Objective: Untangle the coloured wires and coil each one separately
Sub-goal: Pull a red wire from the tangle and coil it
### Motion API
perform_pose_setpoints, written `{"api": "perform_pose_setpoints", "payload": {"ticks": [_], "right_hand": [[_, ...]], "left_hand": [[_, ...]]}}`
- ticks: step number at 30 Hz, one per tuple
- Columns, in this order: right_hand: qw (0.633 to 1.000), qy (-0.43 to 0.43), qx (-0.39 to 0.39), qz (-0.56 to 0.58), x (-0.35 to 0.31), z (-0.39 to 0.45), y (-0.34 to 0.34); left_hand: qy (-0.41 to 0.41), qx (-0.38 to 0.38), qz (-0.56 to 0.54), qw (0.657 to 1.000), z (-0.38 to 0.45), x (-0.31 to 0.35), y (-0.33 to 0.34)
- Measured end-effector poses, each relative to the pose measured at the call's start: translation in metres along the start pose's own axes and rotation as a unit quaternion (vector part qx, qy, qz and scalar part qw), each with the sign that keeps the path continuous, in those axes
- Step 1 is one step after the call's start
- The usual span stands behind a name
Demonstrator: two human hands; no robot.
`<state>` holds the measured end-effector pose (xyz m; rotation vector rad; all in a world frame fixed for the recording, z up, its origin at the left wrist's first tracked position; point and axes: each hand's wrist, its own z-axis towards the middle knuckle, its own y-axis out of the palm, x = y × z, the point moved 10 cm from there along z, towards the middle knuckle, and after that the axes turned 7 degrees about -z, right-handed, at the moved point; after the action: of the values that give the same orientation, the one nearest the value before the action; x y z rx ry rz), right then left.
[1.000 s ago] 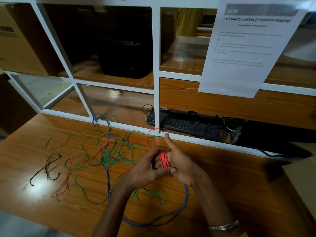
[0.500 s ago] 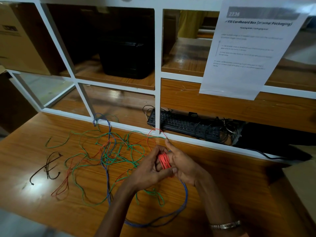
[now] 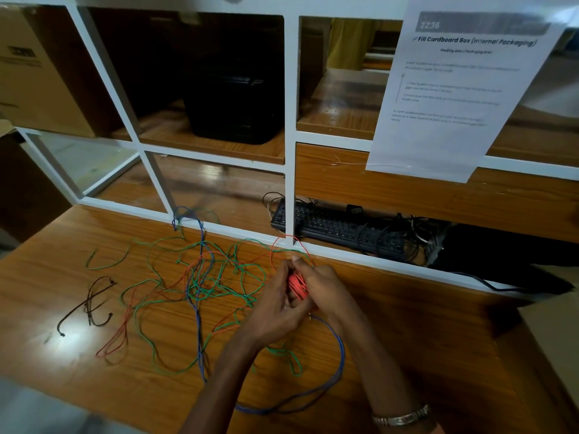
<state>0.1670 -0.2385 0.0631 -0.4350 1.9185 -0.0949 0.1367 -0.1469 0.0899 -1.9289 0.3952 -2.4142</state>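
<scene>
The red coil is kept bunched between both hands, left hand and right hand pressed together around it, probably so the loops can't spring open. A loose red loop is fed in from above. The green wire and blue wire are left tangled on the desk. The white shelf frame sits just behind, so more room is found on the near side.

Desk: glossy varnished wood. Partition frame: smooth white-painted. Wires: smooth plastic insulation. Sheet upper right: paper. Bracelet: shiny metal. Keyboard: matt black plastic.
</scene>
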Motion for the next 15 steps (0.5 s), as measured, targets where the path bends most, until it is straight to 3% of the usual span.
{"api": "perform_pose_setpoints", "payload": {"ticks": [5,7,11,15], "right_hand": [[0.993,-0.089,0.075,0.006,-0.025,-0.009,-0.031],[0.997,-0.071,0.0,0.017,-0.022,-0.011,-0.031],[0.977,-0.129,-0.145,-0.084,-0.012,-0.018,-0.003],[0.956,-0.22,-0.12,-0.151,-0.014,-0.014,0.016]], "left_hand": [[-0.063,0.06,-0.028,0.996,-0.002,-0.018,-0.022],[-0.116,0.102,-0.114,0.981,-0.01,-0.036,-0.037],[-0.216,0.173,-0.366,0.888,-0.019,-0.063,-0.037],[-0.23,0.201,-0.416,0.856,-0.021,-0.065,-0.027]]}}
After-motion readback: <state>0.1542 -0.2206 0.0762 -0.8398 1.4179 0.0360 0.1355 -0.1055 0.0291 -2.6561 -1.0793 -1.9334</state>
